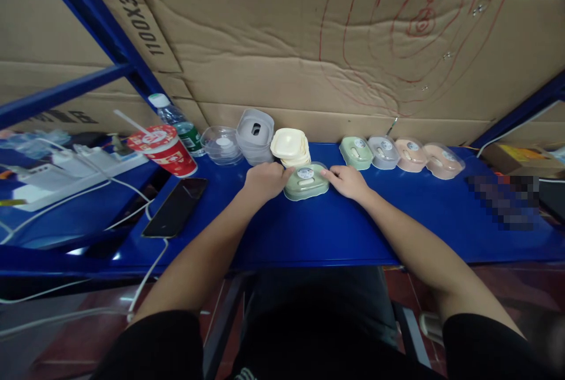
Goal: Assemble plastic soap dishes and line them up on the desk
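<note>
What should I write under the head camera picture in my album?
Left hand and right hand touch a green box on a blue table.

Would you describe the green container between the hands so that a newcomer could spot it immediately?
On the blue table, find the pale yellow stack. Just in front of it, a green container with a clear cover and round label sits between the left hand and right hand. Its green lookalike instead heads the row of four on the right, untouched.

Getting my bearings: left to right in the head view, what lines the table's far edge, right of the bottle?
Clear plastic stack, grey stack, cream stack, green box, grey box, first peach box, last peach box.
</note>
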Demonstrator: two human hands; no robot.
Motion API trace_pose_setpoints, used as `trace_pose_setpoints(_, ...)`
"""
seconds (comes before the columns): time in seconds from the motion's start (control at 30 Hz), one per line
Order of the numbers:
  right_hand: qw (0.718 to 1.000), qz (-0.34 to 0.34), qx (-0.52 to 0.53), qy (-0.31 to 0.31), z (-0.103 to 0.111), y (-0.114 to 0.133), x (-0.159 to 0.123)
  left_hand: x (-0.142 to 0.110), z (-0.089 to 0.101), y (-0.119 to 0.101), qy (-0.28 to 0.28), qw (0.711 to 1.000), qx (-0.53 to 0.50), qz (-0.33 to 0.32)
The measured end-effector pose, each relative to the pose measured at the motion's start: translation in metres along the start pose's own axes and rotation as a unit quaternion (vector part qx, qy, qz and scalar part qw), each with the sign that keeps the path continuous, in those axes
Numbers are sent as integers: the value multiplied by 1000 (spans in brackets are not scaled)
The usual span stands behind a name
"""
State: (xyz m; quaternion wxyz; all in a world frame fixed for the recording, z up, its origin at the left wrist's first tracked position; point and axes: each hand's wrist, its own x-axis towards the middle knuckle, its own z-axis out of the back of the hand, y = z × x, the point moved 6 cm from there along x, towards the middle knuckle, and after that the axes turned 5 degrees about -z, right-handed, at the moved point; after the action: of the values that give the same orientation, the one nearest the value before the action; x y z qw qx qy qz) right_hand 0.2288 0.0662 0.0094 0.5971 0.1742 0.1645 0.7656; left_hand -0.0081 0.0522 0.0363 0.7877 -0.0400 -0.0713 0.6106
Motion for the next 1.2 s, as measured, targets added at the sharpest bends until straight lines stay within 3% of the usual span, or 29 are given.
trace_pose_setpoints(0.13,1000,13,12,-6,1,0,0,5,-3,4,53,997,-52,2)
trace_pose_setpoints(0.23,1000,-15,7,-13,6,-6,3,6,-7,0,79,992,-102,-13)
trace_pose_setpoints(0.4,987,-66,-13,-148,33,-15,-1,-1,-18,-25,145,959,-227,-89)
trace_pose_setpoints(0.47,987,-30,-31,-154,38,-9,-5,-3,-22,-33,156,944,-269,-110)
trace_pose_setpoints(0.57,988,90,-84,-91,35,15,-16,-2,-27,-35,165,932,-298,-126)
trace_pose_setpoints(0.63,978,158,-129,-49,33,29,-24,-1,-28,-34,156,931,-299,-138)
trace_pose_setpoints(0.7,969,175,-170,-36,33,35,-28,0,-27,-33,146,933,-293,-152)
trace_pose_setpoints(0.8,966,147,-207,-53,38,28,-24,1,-24,-32,112,947,-255,-162)
trace_pose_setpoints(0.9,966,111,-216,-87,43,15,-17,4,-16,-26,20,974,-174,-142)
trace_pose_setpoints(1.03,971,90,-192,-110,45,6,-12,6,-7,-17,-76,979,-160,-102)
trace_pose_setpoints(1.13,976,108,-172,-84,38,9,-12,6,-2,-10,-100,978,-176,-57)
trace_pose_setpoints(1.2,978,115,-163,-57,33,9,-11,7,-4,-7,-78,982,-173,-26)
